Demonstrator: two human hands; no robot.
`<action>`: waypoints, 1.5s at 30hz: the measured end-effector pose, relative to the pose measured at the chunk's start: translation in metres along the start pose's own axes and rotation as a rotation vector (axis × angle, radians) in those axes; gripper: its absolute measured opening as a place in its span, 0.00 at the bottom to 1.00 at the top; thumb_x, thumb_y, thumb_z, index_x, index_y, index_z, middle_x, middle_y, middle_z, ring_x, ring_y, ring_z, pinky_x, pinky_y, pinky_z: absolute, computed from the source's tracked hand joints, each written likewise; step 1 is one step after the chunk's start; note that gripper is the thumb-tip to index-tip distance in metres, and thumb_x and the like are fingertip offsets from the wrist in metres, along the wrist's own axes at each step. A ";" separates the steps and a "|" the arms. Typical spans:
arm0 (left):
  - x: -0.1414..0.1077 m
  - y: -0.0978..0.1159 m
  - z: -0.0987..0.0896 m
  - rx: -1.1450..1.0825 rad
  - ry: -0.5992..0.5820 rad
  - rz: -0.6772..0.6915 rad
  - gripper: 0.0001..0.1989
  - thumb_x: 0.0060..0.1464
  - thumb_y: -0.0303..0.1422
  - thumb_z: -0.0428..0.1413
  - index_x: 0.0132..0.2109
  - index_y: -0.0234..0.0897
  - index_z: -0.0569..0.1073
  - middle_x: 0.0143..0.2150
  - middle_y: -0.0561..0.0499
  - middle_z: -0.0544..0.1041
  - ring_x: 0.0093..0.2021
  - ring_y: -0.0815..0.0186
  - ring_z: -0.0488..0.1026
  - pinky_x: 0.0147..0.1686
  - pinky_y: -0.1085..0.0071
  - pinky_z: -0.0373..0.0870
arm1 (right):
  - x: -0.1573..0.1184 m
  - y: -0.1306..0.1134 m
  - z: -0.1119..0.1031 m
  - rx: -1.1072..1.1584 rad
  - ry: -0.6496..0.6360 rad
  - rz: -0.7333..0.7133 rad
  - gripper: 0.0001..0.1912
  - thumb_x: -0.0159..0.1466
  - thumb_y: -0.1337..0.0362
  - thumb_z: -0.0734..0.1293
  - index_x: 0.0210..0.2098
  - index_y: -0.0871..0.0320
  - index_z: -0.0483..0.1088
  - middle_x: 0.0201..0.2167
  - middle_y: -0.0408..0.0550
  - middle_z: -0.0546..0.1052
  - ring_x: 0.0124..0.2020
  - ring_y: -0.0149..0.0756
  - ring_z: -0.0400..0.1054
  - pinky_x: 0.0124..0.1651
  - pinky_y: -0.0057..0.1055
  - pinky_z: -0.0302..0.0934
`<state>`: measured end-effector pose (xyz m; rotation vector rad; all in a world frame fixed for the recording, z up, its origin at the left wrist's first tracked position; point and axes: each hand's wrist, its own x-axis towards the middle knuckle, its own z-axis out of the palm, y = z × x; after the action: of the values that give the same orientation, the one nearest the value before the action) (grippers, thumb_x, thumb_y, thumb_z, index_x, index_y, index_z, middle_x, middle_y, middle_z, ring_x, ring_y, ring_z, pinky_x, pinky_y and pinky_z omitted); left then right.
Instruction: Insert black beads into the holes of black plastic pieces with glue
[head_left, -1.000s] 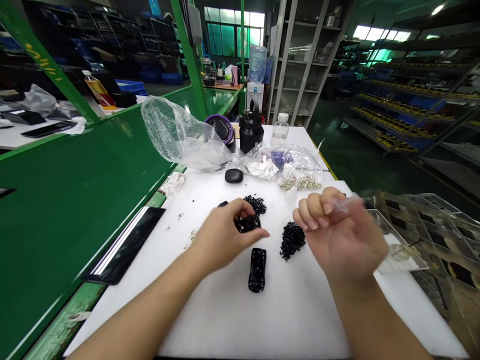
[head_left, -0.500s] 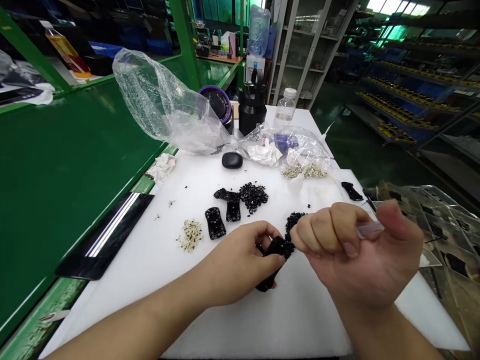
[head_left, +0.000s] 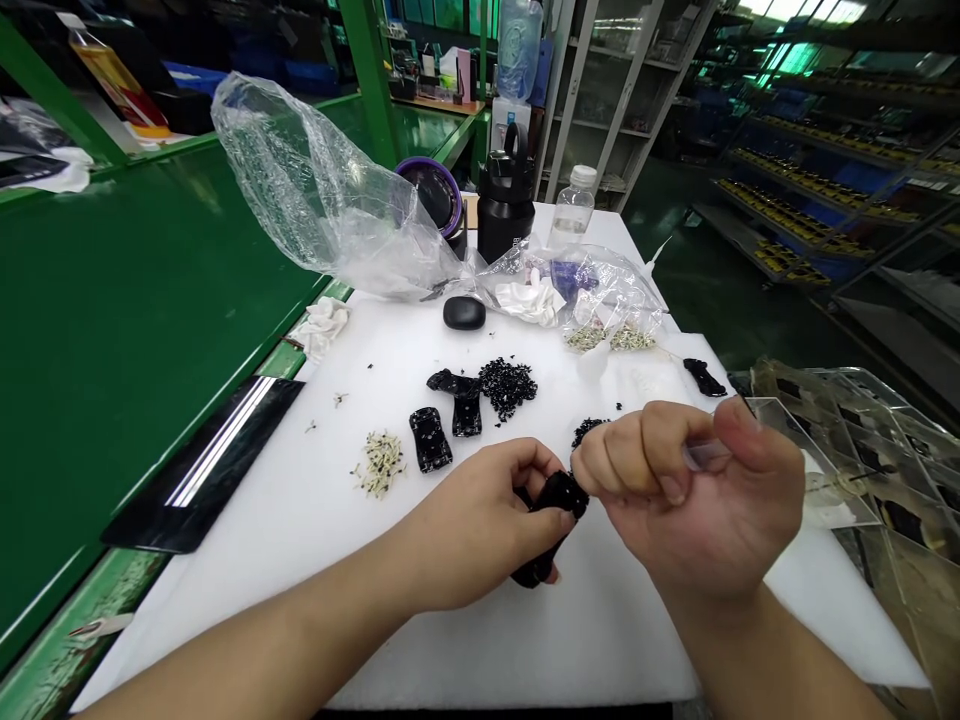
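My left hand point(head_left: 491, 520) is closed around a small black plastic part point(head_left: 551, 530), thumb on top. Its far end points to my right hand point(head_left: 697, 490), which is curled palm-up with a translucent plastic piece point(head_left: 703, 455) between thumb and fingers. The right fingertips are at or very near the black part's end; whether they touch it I cannot tell. Partly covered by that hand is a heap of tiny black pieces point(head_left: 586, 430). Two similar black parts point(head_left: 430, 440) point(head_left: 466, 410) lie farther left, beside a second black heap point(head_left: 508, 385) and a pile of cream-coloured bits point(head_left: 380, 463).
Across the back of the white table point(head_left: 420, 670) lie a clear plastic bag point(head_left: 337, 215), a black flask point(head_left: 505, 215), a clear bottle point(head_left: 574, 205) and a black oval case point(head_left: 464, 313). A compartmented clear tray point(head_left: 862, 440) sits at right, a glossy dark panel point(head_left: 202, 465) at left.
My right hand has moved left and closer to the black part in my left hand. The left hand has hardly moved. The view has shifted slightly.
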<state>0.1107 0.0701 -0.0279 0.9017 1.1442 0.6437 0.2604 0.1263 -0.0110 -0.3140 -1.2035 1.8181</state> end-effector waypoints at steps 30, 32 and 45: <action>0.004 0.002 -0.004 0.022 0.010 0.013 0.10 0.54 0.33 0.57 0.42 0.37 0.64 0.40 0.52 0.71 0.27 0.68 0.77 0.28 0.71 0.72 | -0.003 0.001 0.000 -0.046 -0.023 -0.041 0.31 0.66 0.42 0.52 0.17 0.58 0.52 0.13 0.40 0.50 0.16 0.29 0.45 0.23 0.32 0.45; 0.005 0.003 -0.006 0.032 0.049 0.012 0.10 0.55 0.33 0.57 0.41 0.37 0.64 0.39 0.53 0.70 0.27 0.68 0.76 0.28 0.70 0.73 | -0.003 -0.003 -0.003 -0.033 0.002 -0.061 0.33 0.63 0.36 0.53 0.17 0.57 0.52 0.13 0.39 0.49 0.17 0.29 0.46 0.24 0.32 0.46; 0.006 0.001 -0.009 0.031 0.048 0.050 0.10 0.54 0.33 0.57 0.41 0.37 0.64 0.36 0.52 0.72 0.25 0.68 0.76 0.26 0.71 0.72 | 0.003 0.003 -0.004 0.000 -0.010 -0.014 0.34 0.64 0.39 0.52 0.14 0.58 0.52 0.10 0.40 0.49 0.14 0.28 0.44 0.21 0.30 0.43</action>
<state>0.1039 0.0778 -0.0312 0.9479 1.1806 0.6929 0.2596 0.1302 -0.0148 -0.2960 -1.2093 1.8093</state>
